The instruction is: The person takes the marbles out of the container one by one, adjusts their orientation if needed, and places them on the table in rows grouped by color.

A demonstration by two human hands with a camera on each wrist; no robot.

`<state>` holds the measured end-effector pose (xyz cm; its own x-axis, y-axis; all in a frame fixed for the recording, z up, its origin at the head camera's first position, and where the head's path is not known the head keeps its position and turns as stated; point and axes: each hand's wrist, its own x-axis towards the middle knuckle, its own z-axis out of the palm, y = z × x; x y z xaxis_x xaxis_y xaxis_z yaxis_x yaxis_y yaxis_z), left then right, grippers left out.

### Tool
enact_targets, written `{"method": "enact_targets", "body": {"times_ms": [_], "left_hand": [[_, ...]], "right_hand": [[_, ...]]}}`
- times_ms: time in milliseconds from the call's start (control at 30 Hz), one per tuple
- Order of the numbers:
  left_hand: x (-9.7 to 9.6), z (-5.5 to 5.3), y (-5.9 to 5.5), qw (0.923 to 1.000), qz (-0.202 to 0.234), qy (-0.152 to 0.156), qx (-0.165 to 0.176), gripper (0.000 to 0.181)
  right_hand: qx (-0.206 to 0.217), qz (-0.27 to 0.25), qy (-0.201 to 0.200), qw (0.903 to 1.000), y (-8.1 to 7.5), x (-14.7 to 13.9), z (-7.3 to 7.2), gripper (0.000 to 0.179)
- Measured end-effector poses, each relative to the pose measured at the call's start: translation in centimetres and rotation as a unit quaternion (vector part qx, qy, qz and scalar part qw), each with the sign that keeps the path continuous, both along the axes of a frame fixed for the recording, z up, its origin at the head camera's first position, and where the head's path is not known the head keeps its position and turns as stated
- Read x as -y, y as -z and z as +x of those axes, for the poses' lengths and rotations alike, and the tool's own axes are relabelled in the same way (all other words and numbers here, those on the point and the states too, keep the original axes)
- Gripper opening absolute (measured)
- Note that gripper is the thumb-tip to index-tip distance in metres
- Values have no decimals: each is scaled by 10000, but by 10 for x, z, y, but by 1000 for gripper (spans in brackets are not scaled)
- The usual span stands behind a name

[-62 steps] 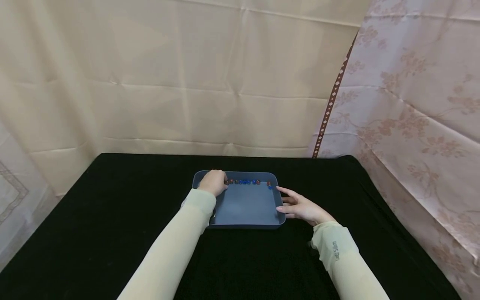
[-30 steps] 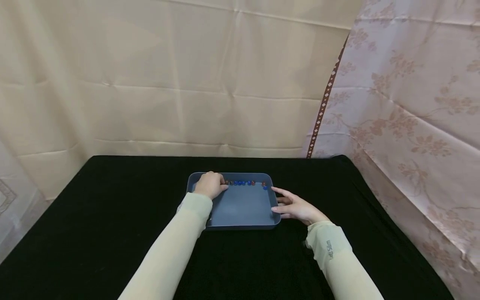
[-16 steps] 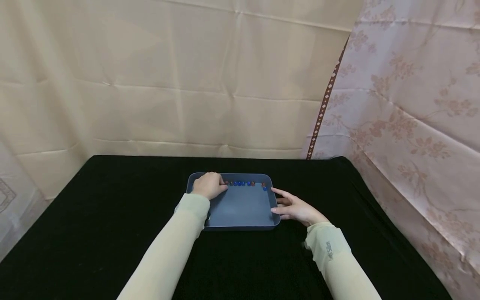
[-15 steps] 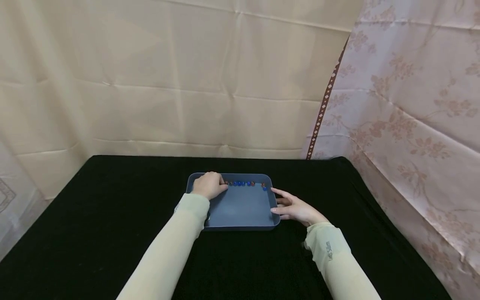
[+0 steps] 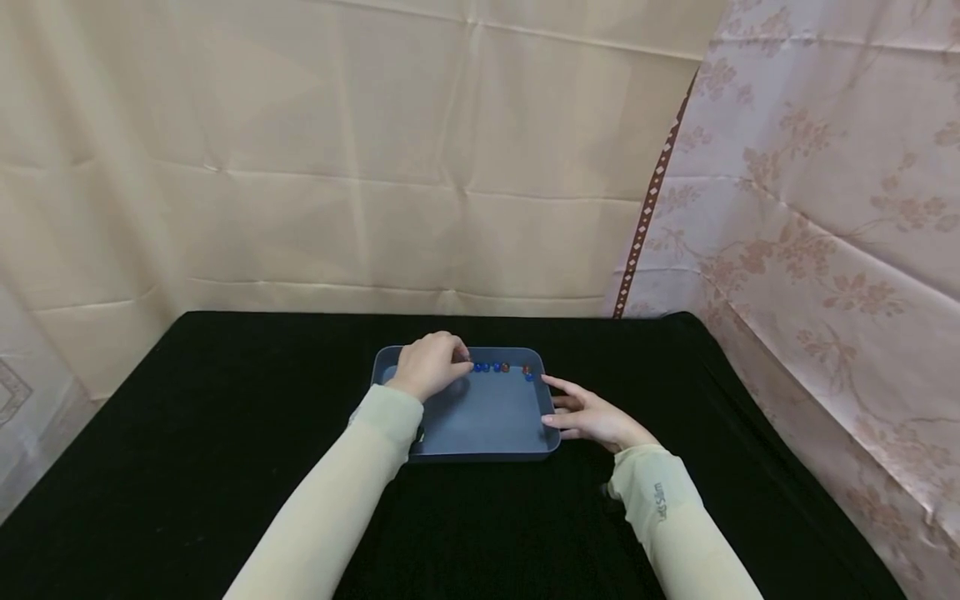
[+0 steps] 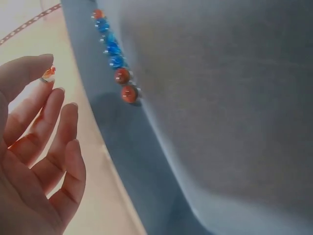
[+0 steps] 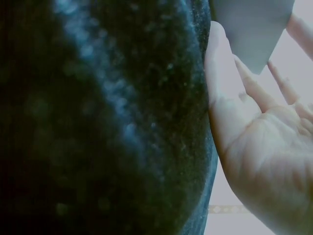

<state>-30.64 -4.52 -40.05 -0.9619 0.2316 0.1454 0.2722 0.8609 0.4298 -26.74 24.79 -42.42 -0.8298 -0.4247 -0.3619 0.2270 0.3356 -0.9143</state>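
Note:
In the left wrist view, the thumb and a fingertip of my left hand (image 5: 431, 367) pinch a small clear-and-orange marble (image 6: 48, 74), held up off the tray. The other fingers are loosely bent. Below the hand, several blue and reddish-brown marbles (image 6: 116, 61) line up along the far wall of a blue-grey tray (image 5: 487, 417). Part of that row is hidden behind the left hand in the head view. My right hand (image 5: 596, 417) touches the tray's right side, fingers spread and fairly straight, with thumb and index fingertip at the rim.
A blue marble (image 5: 529, 377) and a reddish one (image 5: 526, 368) sit apart from the row, near the tray's far right corner. Black cloth (image 5: 225, 450) covers the table under the tray. A cream curtain (image 5: 337, 167) hangs behind, a floral one (image 5: 825, 233) at right.
My left hand has risen and shifted right from the row's left end, and now holds a marble up. The right hand stays at the tray's side.

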Motion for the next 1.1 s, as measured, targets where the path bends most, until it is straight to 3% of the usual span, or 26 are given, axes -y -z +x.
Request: {"method": "enact_targets", "body": {"times_ms": [600, 833, 1100], "left_hand": [[-3, 15, -30, 9965, 396, 498, -546, 17], [-7, 29, -43, 9934, 593, 685, -707, 15], [-10, 45, -47, 9886, 753, 1011, -818, 14]], "right_hand": [[38, -40, 24, 10000, 0, -1, 0, 78], [4, 47, 117, 9999, 0, -1, 0, 77], [33, -17, 78, 10000, 0, 3, 0, 76]]}}
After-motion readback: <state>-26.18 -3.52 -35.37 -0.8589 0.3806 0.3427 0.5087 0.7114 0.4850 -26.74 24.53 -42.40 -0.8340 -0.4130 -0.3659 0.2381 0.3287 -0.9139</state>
